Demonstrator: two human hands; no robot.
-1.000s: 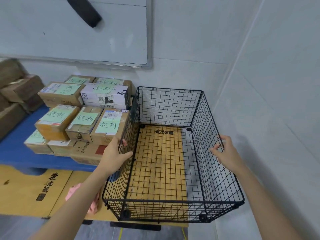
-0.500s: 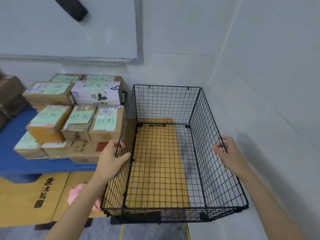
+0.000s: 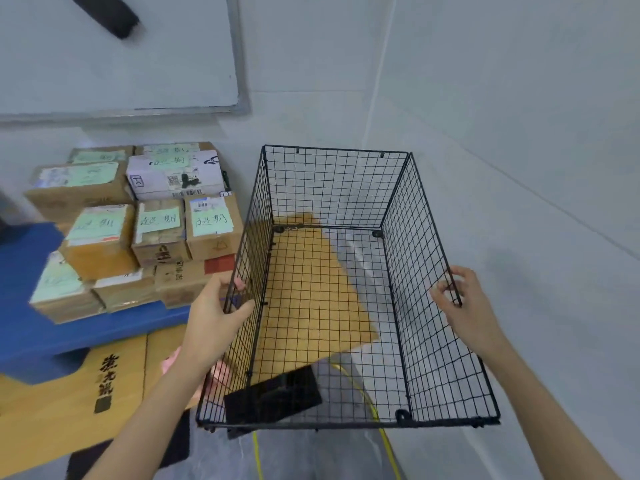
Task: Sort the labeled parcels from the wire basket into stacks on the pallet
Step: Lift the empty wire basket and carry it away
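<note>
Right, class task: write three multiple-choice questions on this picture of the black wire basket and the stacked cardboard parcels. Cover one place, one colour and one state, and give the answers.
1. Where are the brown cardboard parcels relative to the black wire basket?
A) inside it
B) on the blue plastic pallet to its left
C) underneath it

2. What colour are the handwritten paper labels on the parcels?
A) pale green
B) red
C) black

3. How is the basket held?
A) by one hand only
B) by no hand
C) the left hand and right hand each grip a side rim

Answers:
1 B: the stacks sit on the pallet, and the basket holds no parcels.
2 A: each label is a pale green sheet.
3 C: fingers curl over both side rims.
</note>
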